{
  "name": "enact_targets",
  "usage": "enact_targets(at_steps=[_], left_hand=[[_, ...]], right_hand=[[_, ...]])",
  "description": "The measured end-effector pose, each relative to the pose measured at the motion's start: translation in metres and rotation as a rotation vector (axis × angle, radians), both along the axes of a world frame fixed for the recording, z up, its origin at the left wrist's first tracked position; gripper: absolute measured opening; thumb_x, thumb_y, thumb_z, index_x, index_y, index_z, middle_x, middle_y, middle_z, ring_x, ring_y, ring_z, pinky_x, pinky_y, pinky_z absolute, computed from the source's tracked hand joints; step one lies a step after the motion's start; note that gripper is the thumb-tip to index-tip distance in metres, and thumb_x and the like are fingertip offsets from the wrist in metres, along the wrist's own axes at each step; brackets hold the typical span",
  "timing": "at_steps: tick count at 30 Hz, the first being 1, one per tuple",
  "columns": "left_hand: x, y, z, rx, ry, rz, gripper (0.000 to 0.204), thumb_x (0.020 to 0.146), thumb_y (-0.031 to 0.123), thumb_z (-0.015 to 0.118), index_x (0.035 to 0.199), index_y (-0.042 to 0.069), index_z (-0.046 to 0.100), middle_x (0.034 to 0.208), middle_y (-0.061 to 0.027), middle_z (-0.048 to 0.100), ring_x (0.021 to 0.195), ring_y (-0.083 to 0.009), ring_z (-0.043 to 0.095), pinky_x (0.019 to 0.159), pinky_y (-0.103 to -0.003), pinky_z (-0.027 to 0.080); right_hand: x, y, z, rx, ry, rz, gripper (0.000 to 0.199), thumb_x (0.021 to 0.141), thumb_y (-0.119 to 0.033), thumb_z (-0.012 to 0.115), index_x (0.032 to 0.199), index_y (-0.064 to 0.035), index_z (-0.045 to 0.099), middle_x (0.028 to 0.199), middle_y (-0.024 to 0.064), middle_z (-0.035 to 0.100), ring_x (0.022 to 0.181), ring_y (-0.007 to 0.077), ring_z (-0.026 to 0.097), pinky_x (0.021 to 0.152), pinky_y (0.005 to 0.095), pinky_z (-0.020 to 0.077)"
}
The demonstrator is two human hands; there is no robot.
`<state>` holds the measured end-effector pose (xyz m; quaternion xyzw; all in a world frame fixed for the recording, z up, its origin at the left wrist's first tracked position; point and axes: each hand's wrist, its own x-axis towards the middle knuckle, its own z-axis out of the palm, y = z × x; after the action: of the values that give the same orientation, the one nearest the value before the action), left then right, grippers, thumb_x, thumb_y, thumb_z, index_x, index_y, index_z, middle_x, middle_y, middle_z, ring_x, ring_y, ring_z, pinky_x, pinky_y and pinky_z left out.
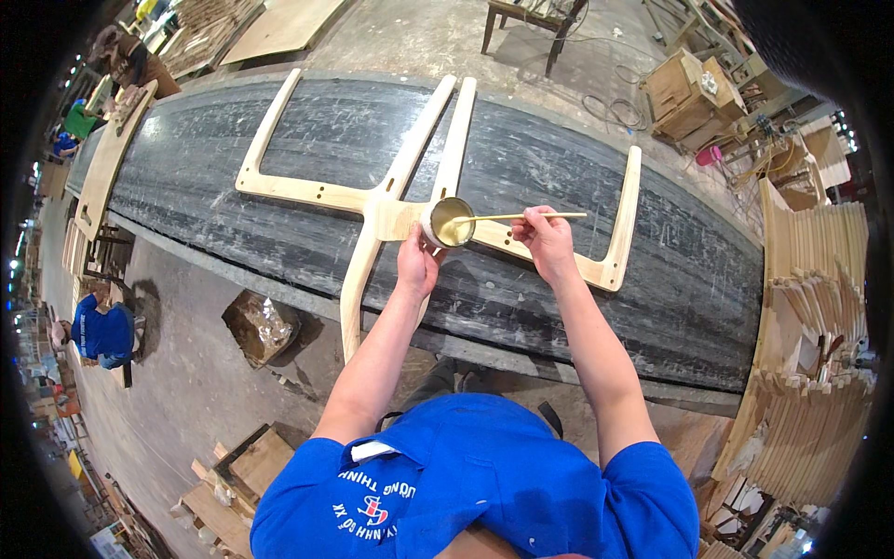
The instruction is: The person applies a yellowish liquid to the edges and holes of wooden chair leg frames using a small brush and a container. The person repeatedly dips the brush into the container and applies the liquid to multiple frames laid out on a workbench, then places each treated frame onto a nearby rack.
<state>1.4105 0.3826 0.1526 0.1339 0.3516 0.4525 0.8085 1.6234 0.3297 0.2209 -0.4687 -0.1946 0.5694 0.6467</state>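
Note:
My left hand [418, 263] is wrapped round a small round can [429, 226], its open top tilted toward me. Inside is a pale yellow-green paste [453, 229], perhaps glue or filler. My right hand [548, 244] pinches a thin wooden stick [565, 215], held nearly level, with its left end in the paste. Under and beside the can lie two pale wooden frames with small dark holes: the left frame [339, 195] and the right frame [589, 267]. Part of the frames near the can is hidden by it and by my left hand.
The frames rest on a long dark scuffed table [531, 154]. A wooden panel [114, 168] lies across its left end. Stacked pale wood strips [815, 326] stand at the right. Below the table's near edge sits a box [262, 328]; a person in blue [102, 331] is at the left.

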Motion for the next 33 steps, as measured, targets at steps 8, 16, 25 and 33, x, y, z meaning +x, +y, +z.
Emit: enact_targets(at_steps=[8,16,25,33], left_hand=[[0.041,-0.004,-0.005,0.008,-0.06,-0.036,0.038,0.098,0.035,0.035,0.121,0.007,0.046,0.115,-0.0069,0.054,0.101,-0.0195,0.055,0.085,-0.037,0.047],[0.062,-0.01,-0.022,-0.078,0.012,-0.02,0.041,0.098,0.036,0.032,0.123,0.006,0.045,0.118,-0.0105,0.054,0.104,-0.0241,0.055,0.089,-0.041,0.047],[0.008,-0.024,-0.039,-0.092,0.026,0.093,0.044,0.099,0.036,0.029,0.126,0.004,0.042,0.123,-0.0114,0.049,0.11,-0.0253,0.051,0.093,-0.043,0.045],[-0.019,-0.038,-0.039,-0.093,0.035,0.141,0.04,0.099,0.036,0.032,0.124,0.007,0.044,0.12,-0.0086,0.048,0.107,-0.0228,0.051,0.089,-0.041,0.046]], right_hand=[[0.017,-0.022,-0.036,-0.169,0.12,-0.224,0.013,0.087,-0.017,0.062,0.083,-0.0077,0.053,0.074,0.0068,0.062,0.064,0.0142,0.06,0.057,0.0295,0.0511],[0.039,-0.021,-0.029,-0.152,0.006,-0.283,0.021,0.089,-0.026,0.06,0.08,-0.0097,0.049,0.071,0.0069,0.061,0.057,0.0132,0.059,0.052,0.0269,0.0497],[0.046,-0.017,-0.019,0.039,-1.073,0.03,0.02,0.087,-0.018,0.061,0.079,-0.0016,0.052,0.061,0.0065,0.059,0.058,0.0114,0.06,0.052,0.0263,0.0473],[0.034,-0.006,-0.029,0.108,-1.367,0.166,0.019,0.083,-0.018,0.064,0.079,-0.0043,0.051,0.059,0.0119,0.053,0.055,0.0273,0.056,0.052,0.0351,0.0441]])
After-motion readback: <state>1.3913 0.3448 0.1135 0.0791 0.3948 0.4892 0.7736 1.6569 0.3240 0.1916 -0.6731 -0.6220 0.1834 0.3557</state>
